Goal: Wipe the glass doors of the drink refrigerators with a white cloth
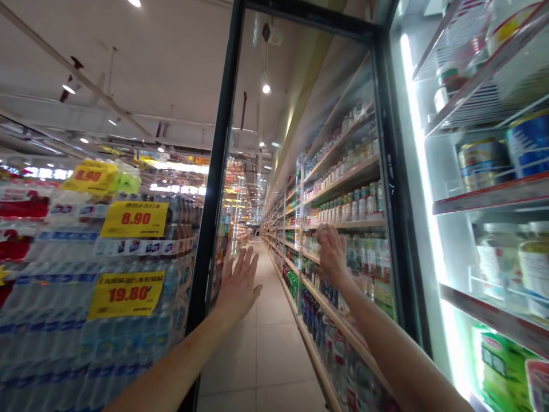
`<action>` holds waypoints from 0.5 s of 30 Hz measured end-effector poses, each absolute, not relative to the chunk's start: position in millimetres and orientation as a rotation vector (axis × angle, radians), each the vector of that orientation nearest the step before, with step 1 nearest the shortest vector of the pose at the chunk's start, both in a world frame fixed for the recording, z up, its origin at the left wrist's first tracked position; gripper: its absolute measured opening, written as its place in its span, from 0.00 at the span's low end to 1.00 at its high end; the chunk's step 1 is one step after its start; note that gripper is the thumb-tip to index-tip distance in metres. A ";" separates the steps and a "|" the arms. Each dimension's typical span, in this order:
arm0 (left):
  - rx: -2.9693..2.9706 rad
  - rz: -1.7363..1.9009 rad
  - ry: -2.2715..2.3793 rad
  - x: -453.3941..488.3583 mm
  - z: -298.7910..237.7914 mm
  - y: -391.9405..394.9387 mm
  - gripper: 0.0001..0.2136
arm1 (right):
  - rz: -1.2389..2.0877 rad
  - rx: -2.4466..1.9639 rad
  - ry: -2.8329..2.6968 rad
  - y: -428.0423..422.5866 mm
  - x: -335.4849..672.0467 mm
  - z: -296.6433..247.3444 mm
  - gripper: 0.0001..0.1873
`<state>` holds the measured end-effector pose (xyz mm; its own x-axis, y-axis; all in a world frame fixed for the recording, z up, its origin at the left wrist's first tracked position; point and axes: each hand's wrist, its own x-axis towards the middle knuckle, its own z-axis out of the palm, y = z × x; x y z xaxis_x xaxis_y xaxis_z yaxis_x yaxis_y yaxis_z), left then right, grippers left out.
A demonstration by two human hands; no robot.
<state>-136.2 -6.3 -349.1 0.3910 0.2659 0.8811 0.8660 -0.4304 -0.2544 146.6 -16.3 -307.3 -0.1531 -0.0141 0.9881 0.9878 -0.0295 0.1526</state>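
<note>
- Both forearms [184, 357] reach forward.
- Left hand [238, 283], its grip spread, is nearer to the left black frame [214, 189].
- Right hand [333, 254] is blurred; its grip I cannot tell.
- Glass door [285, 171], long axis upright, stands before both hands.

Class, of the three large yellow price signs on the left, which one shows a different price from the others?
The lowest sign: it reads 19.80, while the top sign and the middle sign both read 8.90.
</note>
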 end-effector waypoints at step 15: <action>-1.879 -1.059 -0.957 -134.8 -355.5 -0.1 0.29 | -1.258 -1.275 -1.121 -44.8 244.2 -340.5 0.24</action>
<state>-134.8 -0.1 -355.5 0.3745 0.2359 0.8967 0.8684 -0.4283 -0.2500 244.2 -44.8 -340.5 0.0360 -0.0246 0.9991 0.9953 -0.0889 -0.0380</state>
